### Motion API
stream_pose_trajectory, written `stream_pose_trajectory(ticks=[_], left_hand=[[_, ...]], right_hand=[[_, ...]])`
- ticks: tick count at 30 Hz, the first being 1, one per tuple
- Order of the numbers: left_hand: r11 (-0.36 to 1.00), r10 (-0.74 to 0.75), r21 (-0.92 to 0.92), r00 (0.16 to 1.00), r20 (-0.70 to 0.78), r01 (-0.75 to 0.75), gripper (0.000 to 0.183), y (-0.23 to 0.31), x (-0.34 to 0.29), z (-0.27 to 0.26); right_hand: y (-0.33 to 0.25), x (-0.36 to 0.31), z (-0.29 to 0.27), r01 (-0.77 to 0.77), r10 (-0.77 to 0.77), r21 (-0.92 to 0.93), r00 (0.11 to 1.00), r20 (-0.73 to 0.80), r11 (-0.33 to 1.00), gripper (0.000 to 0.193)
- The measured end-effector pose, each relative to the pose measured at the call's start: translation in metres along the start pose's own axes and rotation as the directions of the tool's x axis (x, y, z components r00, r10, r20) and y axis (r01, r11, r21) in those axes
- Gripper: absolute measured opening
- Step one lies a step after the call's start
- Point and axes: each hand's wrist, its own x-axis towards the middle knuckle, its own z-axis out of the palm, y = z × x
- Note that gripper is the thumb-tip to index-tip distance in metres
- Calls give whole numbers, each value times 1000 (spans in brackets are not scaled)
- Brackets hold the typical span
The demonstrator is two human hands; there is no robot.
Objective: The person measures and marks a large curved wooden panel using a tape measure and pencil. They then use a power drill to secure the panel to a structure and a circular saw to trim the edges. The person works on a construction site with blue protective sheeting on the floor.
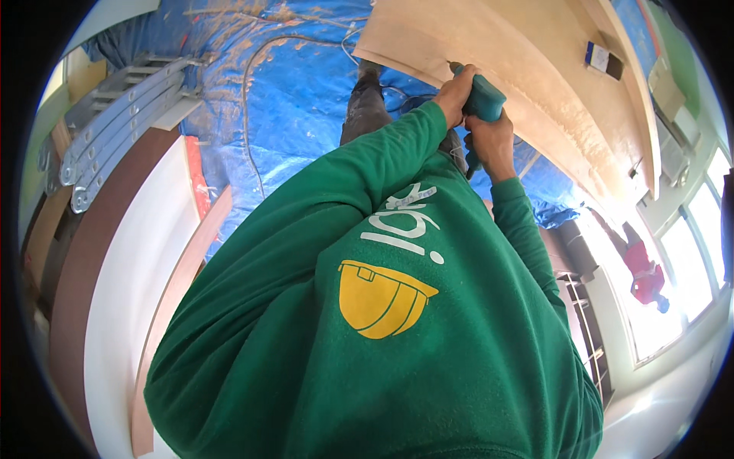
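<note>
A teal cordless drill (486, 98) is held in both my hands at the edge of a large light wooden panel (489, 46). My left hand (456, 93) is closed around the front of the drill, close to its dark tip. Lower down, my right hand (492, 144) wraps the drill's grip. The tip points at the panel near its lower edge; whether it touches the wood I cannot tell. Pale sawdust or scuffing marks part of the panel's surface.
Blue plastic sheeting (287, 99) covers the floor, with a cable (246, 99) across it. A folded metal ladder (126, 126) and long boards (115, 306) stand at the left. A small box (603, 60) sits on the wood at the far right. Another person (644, 271) in red is at the right.
</note>
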Motion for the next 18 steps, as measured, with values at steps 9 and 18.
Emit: stream_pose_trajectory(ticks=[9,18], left_hand=[[995,-77,71,997,26,75,45,10,-7,13],[801,123,598,985,-119,-27,56,-12,9,-74]], right_hand=[[-5,2,-22,74,-91,165,991,99,984,39],[54,-44,-29,97,-87,595,995,-45,798,37]])
